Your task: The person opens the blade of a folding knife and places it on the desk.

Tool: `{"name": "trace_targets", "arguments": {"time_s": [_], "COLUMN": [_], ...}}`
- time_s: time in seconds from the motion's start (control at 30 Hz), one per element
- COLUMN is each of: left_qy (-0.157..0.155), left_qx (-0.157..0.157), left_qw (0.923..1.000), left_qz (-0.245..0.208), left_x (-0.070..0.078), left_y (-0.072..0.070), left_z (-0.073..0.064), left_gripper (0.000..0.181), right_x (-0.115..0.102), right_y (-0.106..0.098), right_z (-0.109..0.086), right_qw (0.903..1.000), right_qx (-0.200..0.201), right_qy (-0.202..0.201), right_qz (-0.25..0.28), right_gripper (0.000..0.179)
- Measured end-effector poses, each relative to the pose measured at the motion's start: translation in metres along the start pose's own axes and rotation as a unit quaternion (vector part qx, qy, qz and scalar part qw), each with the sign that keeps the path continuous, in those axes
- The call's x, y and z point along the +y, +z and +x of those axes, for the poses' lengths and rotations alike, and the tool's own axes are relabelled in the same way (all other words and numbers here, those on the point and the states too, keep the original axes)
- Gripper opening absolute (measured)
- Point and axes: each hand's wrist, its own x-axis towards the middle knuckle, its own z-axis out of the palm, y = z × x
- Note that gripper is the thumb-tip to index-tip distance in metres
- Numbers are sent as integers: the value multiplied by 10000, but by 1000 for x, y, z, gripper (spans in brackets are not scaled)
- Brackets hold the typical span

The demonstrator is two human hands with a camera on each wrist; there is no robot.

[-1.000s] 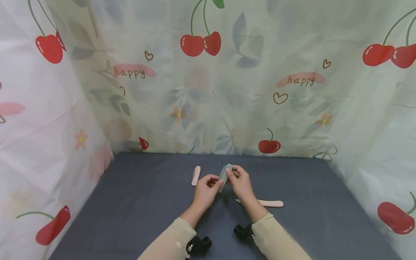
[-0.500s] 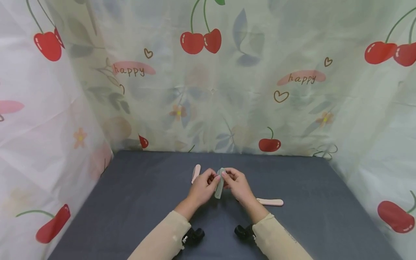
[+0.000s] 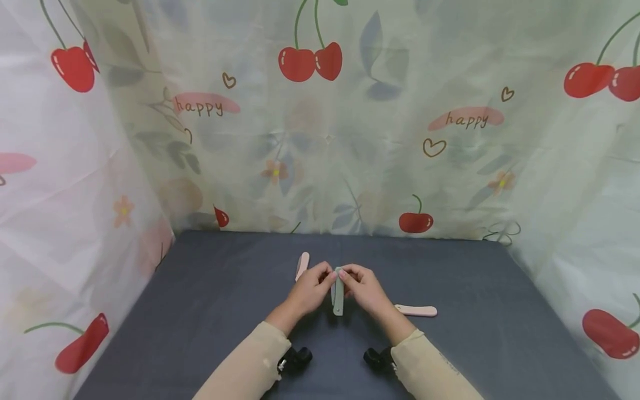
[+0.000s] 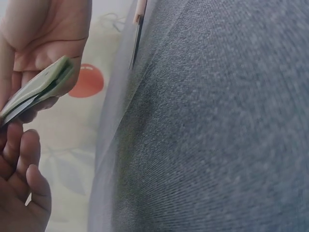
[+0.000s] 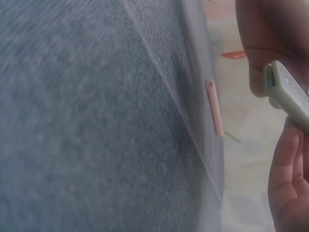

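A pale green folding knife (image 3: 339, 303) hangs between both hands in the head view, pivot end down, with a strip of blade showing along its left side. The left hand (image 3: 311, 289) pinches near its upper end with thumb and fingers. From the other side, the right hand (image 3: 364, 286) pinches the same end, thumb on the handle. In the left wrist view the blade (image 4: 21, 107) stands slightly out of the handle slot. The right wrist view shows the pivot end of the green handle (image 5: 286, 89). Exactly where the left fingertips touch is partly hidden.
A folded pink knife (image 3: 303, 264) lies behind the left hand on the dark cloth-covered table (image 3: 225, 311). Another pink knife (image 3: 417, 311) lies right of the right wrist; its blade (image 4: 136, 41) is out in the left wrist view. Printed curtains (image 3: 330, 166) enclose the table.
The green knife has turned from slanted to nearly upright and come lower, nearer the person. Both hands have moved down with it, keeping their grip. The pink knives stay where they were.
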Motion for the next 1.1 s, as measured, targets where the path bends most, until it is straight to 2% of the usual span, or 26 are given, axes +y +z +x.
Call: {"name": "trace_targets", "arguments": {"time_s": [0.23, 0.4, 0.7, 0.93, 1.1], "left_qy": [-102, -21, -60, -99, -229], "left_qx": [-358, -478, -261, -269, -199], "left_qw": [9992, 9980, 9968, 9960, 9952], "left_qz": [-172, -421, -749, -843, -928], "left_x": [3, 3, 3, 7, 5], "left_y": [-3, -4, -6, -9, -10], "left_z": [0, -1, -1, 0, 1], "left_gripper": [22, 25, 20, 21, 23], "right_x": [2, 1, -3, -5, -3], "right_y": [-6, -10, -17, -20, -22], "right_z": [0, -1, -3, -3, -4], "right_qw": [9994, 9987, 9994, 9995, 9997], "right_qx": [-324, -499, -315, -291, -39], "right_qy": [-97, -105, 11, -10, 71], "right_qz": [-3, -33, 149, 144, 211], "right_gripper": [29, 28, 28, 28, 27]}}
